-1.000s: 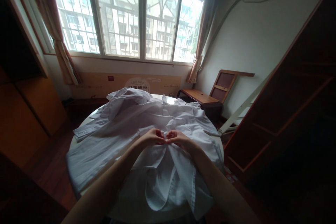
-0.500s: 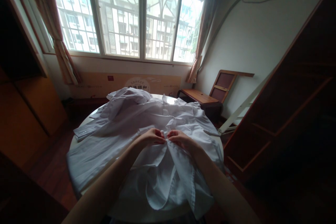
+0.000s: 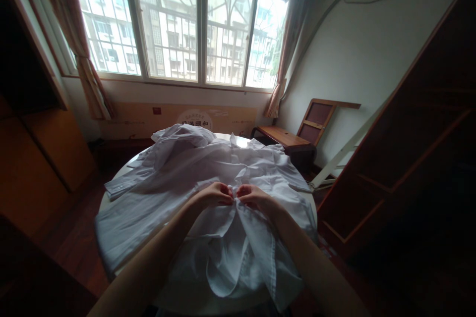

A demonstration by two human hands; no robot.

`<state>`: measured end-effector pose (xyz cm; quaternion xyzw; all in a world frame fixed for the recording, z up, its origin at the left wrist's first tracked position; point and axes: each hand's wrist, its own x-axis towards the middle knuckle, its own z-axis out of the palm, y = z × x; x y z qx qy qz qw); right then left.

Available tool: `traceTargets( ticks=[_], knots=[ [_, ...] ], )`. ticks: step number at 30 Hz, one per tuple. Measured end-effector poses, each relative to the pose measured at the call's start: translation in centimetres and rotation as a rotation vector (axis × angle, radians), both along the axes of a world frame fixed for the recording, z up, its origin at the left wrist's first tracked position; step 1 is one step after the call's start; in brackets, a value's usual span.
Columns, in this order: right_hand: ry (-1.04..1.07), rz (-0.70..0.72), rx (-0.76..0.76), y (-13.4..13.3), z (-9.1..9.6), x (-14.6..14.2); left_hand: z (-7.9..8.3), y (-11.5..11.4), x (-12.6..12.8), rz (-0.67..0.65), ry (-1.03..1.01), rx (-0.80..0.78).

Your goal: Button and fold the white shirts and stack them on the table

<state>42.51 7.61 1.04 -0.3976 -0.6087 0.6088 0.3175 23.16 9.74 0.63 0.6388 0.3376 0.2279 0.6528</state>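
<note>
A white shirt point(image 3: 163, 185), wrinkled and loosely spread, covers most of a round white table point(image 3: 178, 302). Near the middle of the cloth my left hand point(image 3: 213, 193) is closed, with thumb and fingertips pinching an edge of it. Close beside it, my right hand point(image 3: 256, 195) pinches the same front edge, the fingertips of both hands almost touching. Below them the front edges part and hang in folds toward the table's near side. A buttoned cuff lies flat at the left, and a bunched part is heaped at the far left. Any button between the fingers is hidden.
A wooden chair point(image 3: 286, 134) stands beyond the table on the right, near a white folding frame point(image 3: 336, 163). Dark wooden panels point(image 3: 394, 158) lean in from the right. A long cardboard box point(image 3: 141, 115) lies under the window. Orange cabinets point(image 3: 48, 158) stand at left.
Both hands stay at the same spot on the shirt. Only the fingers shift slightly, the right ones curling a little; the cloth lies almost as before.
</note>
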Motion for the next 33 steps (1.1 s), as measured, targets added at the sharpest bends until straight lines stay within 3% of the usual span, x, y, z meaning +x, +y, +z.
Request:
traceTargets(
  ticks=[17,24,33],
  knots=[
    [-0.012,0.02,0.066,0.43,-0.71,0.04,0.69,-0.76,0.6,0.072,-0.011,0.082],
    [-0.021,0.076,0.012,0.32,-0.4,0.05,0.74,-0.76,0.69,0.088,-0.018,0.076],
    [-0.056,-0.073,0.106,0.38,-0.47,-0.58,0.33,-0.56,0.55,0.112,-0.021,0.098]
  ],
)
